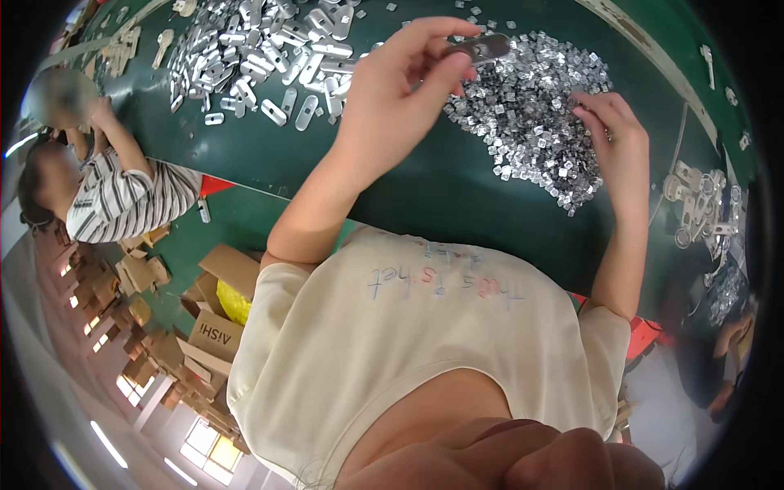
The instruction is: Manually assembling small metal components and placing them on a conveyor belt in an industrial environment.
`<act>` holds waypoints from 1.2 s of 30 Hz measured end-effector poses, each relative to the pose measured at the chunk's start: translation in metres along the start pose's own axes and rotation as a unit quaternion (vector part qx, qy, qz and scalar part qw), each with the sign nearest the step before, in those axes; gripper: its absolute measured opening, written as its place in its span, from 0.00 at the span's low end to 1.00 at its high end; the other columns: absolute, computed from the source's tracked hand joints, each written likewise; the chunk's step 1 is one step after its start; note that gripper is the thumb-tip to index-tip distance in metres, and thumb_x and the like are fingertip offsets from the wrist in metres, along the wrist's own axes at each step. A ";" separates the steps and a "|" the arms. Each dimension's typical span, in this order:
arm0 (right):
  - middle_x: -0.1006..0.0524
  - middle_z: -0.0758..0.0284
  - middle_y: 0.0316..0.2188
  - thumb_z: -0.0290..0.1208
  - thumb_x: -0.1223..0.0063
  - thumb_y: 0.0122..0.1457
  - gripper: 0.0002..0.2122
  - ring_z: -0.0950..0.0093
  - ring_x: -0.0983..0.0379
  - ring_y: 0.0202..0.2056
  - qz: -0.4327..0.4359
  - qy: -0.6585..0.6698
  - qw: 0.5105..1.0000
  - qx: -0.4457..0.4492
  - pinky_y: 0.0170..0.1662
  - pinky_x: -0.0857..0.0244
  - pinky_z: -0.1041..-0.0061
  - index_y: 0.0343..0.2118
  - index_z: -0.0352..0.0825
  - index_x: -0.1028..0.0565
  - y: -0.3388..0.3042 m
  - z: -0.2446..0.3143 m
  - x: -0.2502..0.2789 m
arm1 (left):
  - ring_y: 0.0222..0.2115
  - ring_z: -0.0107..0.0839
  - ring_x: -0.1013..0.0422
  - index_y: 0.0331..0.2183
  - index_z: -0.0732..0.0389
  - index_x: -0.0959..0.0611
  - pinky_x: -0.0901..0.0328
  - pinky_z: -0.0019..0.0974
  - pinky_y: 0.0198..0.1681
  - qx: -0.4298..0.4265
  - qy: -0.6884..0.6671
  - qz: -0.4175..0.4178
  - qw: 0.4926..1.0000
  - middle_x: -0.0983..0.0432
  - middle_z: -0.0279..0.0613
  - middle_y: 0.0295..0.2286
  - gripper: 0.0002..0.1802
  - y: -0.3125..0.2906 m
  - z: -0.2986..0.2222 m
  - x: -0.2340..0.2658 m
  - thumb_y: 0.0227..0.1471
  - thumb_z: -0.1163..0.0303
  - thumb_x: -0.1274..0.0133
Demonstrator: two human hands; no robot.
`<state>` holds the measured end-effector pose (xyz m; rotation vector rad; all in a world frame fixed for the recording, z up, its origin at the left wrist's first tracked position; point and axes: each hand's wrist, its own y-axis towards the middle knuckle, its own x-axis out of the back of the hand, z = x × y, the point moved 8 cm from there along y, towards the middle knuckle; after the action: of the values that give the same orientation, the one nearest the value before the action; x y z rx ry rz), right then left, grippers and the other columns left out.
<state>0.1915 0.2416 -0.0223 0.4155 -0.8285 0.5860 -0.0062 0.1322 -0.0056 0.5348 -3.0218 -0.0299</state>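
My left hand (404, 86) is raised over the green table, its thumb and fingers pinching a flat metal plate (483, 50) with rounded ends. The plate looks dark grey, with a small cut-out near its middle. Behind it spreads a heap of small, shiny, squarish metal pieces (539, 139). My right hand (614, 122) is at the heap's right edge, fingers bent and fingertips drawn together against the pieces. Whatever lies between those fingertips is too small to make out. Left of my left hand is a loose pile of similar oblong metal plates (269, 61).
The green table (245, 155) curves across the front. On the right lie assembled metal parts (706, 200). A person in a striped shirt (135, 200) sits at the left, and another person's dark sleeve (698, 359) shows at the right. Cardboard boxes (214, 331) stand on the floor.
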 end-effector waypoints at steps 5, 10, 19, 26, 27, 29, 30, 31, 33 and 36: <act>0.29 0.65 0.25 0.24 0.51 0.54 0.10 0.75 0.37 0.21 0.058 0.005 0.997 -0.042 0.27 0.40 0.81 0.40 0.34 0.25 0.000 -0.004 0.000 | 0.24 0.20 0.30 0.38 0.65 0.24 0.40 0.20 0.25 -0.006 -0.037 0.010 0.999 0.26 0.35 0.24 0.11 -0.013 -0.015 -0.014 0.49 0.78 0.49; 0.28 0.67 0.26 0.24 0.59 0.60 0.15 0.83 0.35 0.26 0.123 0.460 0.875 -0.090 0.30 0.39 0.85 0.49 0.30 0.31 -0.004 0.011 -0.014 | 0.24 0.21 0.28 0.38 0.66 0.24 0.37 0.21 0.25 0.024 -0.033 0.015 0.999 0.25 0.38 0.25 0.14 -0.018 -0.009 -0.021 0.45 0.80 0.45; 0.23 0.56 0.25 0.14 0.50 0.51 0.07 0.73 0.25 0.26 0.067 0.550 0.832 -0.033 0.27 0.31 0.81 0.34 0.24 0.27 -0.020 0.041 0.012 | 0.29 0.31 0.25 0.40 0.70 0.25 0.30 0.26 0.34 0.086 -0.162 0.044 0.982 0.24 0.47 0.28 0.16 -0.016 -0.005 -0.040 0.46 0.83 0.47; 0.25 0.55 0.29 0.17 0.49 0.52 0.11 0.73 0.28 0.24 0.036 0.440 0.897 -0.017 0.25 0.34 0.81 0.40 0.25 0.28 -0.028 0.054 0.023 | 0.28 0.27 0.26 0.40 0.70 0.25 0.31 0.25 0.33 0.035 -0.133 0.061 0.989 0.24 0.45 0.28 0.15 -0.018 -0.017 -0.047 0.46 0.83 0.48; 0.25 0.56 0.28 0.17 0.49 0.52 0.11 0.73 0.28 0.24 0.026 0.462 0.886 -0.029 0.26 0.33 0.80 0.40 0.24 0.29 -0.027 0.056 0.021 | 0.28 0.26 0.27 0.40 0.70 0.25 0.31 0.25 0.32 0.030 -0.118 0.056 0.991 0.25 0.44 0.28 0.15 -0.020 -0.017 -0.045 0.46 0.84 0.48; 0.25 0.56 0.28 0.17 0.49 0.51 0.12 0.73 0.28 0.24 0.013 0.480 0.876 -0.044 0.26 0.33 0.80 0.40 0.24 0.29 -0.029 0.056 0.020 | 0.28 0.26 0.27 0.40 0.70 0.25 0.31 0.25 0.32 0.014 -0.120 0.053 0.991 0.25 0.44 0.29 0.15 -0.020 -0.018 -0.047 0.46 0.84 0.48; 0.26 0.57 0.30 0.16 0.49 0.51 0.11 0.73 0.28 0.27 0.010 0.479 0.877 -0.037 0.29 0.33 0.79 0.39 0.24 0.29 -0.031 0.057 0.022 | 0.28 0.26 0.27 0.40 0.70 0.25 0.31 0.25 0.32 0.000 -0.125 0.054 0.991 0.25 0.44 0.29 0.15 -0.020 -0.021 -0.049 0.45 0.85 0.48; 0.27 0.57 0.32 0.16 0.49 0.51 0.11 0.72 0.28 0.31 0.007 0.478 0.878 -0.030 0.33 0.33 0.79 0.39 0.25 0.28 -0.034 0.057 0.024 | 0.28 0.26 0.27 0.40 0.70 0.25 0.31 0.25 0.32 0.001 -0.129 0.058 0.990 0.25 0.44 0.29 0.15 -0.020 -0.021 -0.050 0.45 0.85 0.48; 0.28 0.58 0.35 0.15 0.50 0.51 0.09 0.73 0.30 0.36 -0.010 0.386 0.922 0.041 0.36 0.35 0.79 0.37 0.25 0.29 -0.030 0.061 0.029 | 0.29 0.27 0.27 0.40 0.70 0.25 0.31 0.26 0.33 -0.009 -0.107 0.062 0.992 0.25 0.45 0.30 0.15 -0.023 -0.024 -0.052 0.45 0.85 0.48; 0.32 0.60 0.38 0.12 0.50 0.49 0.09 0.75 0.34 0.41 -0.024 0.376 0.924 0.062 0.41 0.39 0.80 0.35 0.27 0.28 -0.026 0.063 0.019 | 0.30 0.27 0.27 0.40 0.71 0.26 0.31 0.27 0.34 -0.035 -0.086 0.068 0.993 0.25 0.45 0.32 0.15 -0.025 -0.023 -0.054 0.45 0.86 0.48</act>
<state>0.1829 0.1932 0.0280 0.2867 -0.0435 0.6866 0.0545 0.1269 0.0131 0.3369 -3.2024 -0.1827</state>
